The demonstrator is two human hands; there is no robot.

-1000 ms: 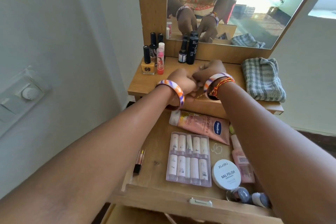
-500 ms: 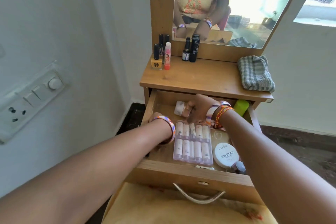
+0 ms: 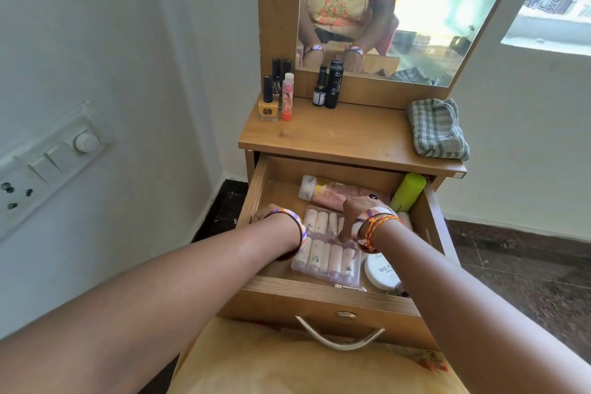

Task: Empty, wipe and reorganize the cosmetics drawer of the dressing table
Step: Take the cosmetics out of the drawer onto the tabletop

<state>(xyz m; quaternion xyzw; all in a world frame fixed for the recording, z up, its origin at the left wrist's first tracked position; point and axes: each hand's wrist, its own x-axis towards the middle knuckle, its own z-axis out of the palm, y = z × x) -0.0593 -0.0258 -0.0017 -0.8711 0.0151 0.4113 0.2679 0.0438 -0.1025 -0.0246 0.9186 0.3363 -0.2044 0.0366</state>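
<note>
- A white-walled corner holds a narrow wooden dressing table [image 3: 335, 137] with a mirror [image 3: 383, 9] at 12 o'clock and a switch panel [image 3: 48, 163] on the wall at 9 o'clock.
- On the table top, nail polish bottles [image 3: 268, 102] and dark tubes stand at 11 o'clock; a folded checked cloth [image 3: 436, 129] lies at 1 o'clock, well apart from them.
- The drawer [image 3: 319, 297] is pulled out below the top and still full, so emptying appears barely begun.
- Inside it: a pink lotion tube [image 3: 326, 193] across the back, a green bottle [image 3: 407, 192] leaning in the back right corner, a clear plastic case of small vials [image 3: 323, 259] in the middle, and a white round tub [image 3: 380, 270] at its right, partly hidden by the arm.
- The left hand [image 3: 265, 213] reaches down by the drawer's left wall; its fingers are hidden, so I cannot tell what they do.
- The right hand [image 3: 351, 214] has its fingers curled down onto the case of vials, at its right half; whether it has a real grip is unclear.
- The case looks light, stiff and smooth; taking both long edges and keeping it level would likely stop the vials shifting.
- The lotion tube is soft and should yield; grip it mid-body.
</note>
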